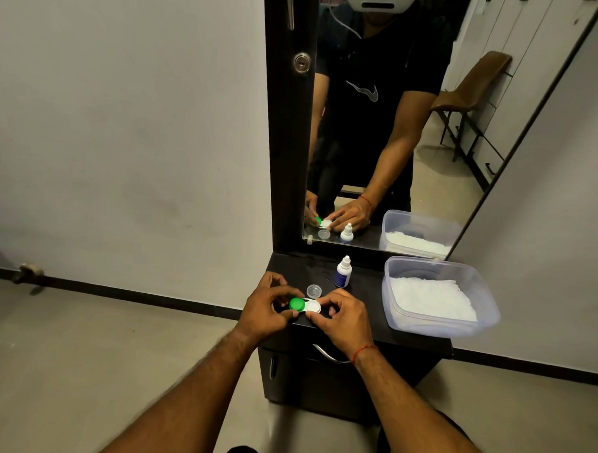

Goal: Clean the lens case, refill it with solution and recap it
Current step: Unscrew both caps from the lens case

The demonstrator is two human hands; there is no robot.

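Green plastic forms the round screw cap (297, 304) on the left well of the small white twin-well lens case (305, 305), which is at the front edge of the dark desk (366, 291). Whether the case rests on the desk or is lifted just off it cannot be told. The left hand (270, 310) has its thumb and fingers curled round the green-capped end. The right hand (341, 317) pinches the white end, whose well is uncapped. Just behind the case, a loose round translucent cap (314, 290) lies on the desk. Farther back stands a small white dropper bottle with a blue label (343, 272), upright. To the right sits a clear plastic tub (437, 328) holding white tissue (431, 297).
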